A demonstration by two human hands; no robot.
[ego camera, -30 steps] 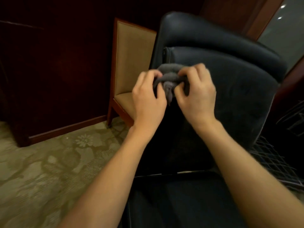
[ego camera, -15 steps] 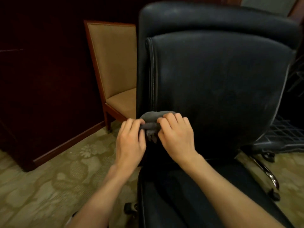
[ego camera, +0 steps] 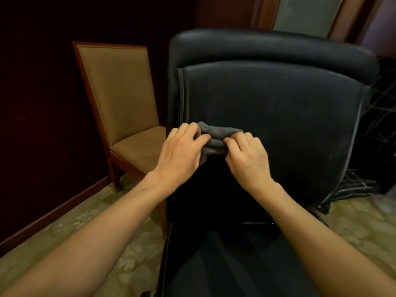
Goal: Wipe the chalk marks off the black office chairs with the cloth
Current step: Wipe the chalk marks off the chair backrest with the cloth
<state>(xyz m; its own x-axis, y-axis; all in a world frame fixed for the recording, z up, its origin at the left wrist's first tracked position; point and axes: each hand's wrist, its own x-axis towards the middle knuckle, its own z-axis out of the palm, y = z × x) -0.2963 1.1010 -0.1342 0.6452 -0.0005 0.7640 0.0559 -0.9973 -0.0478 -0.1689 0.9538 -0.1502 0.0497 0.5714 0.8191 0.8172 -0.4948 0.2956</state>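
Both hands hold a bunched grey cloth [ego camera: 216,137] between them, in front of the lower part of the backrest of a black office chair [ego camera: 278,108]. The left hand [ego camera: 182,153] has its fingers curled round the cloth's left end, thumb and forefinger pinching the fabric; the right hand [ego camera: 248,157] has its fingers curled down over the right end, gripping it. The two hands are near each other but do not touch, with the folded cloth spanning the gap. Whether the cloth presses on the leather or only hangs before it cannot be told. The backrest faces the camera, upright, with a thick padded roll along its top and a stitched seam down its left edge; its surface shows a faint dusty greyness, most of all toward the right side, though no distinct chalk lines can be made out. The chair's seat [ego camera: 235,264] lies dark between the forearms at the bottom. To the left stands a wooden chair [ego camera: 120,93] with tan upholstery, its seat just beside the black backrest. A patterned carpet [ego camera: 64,232] covers the floor, and a dark wood wall [ego camera: 38,103] rises at left. Behind the office chair on the right is a wire rack [ego camera: 360,185]; what it holds is hidden.
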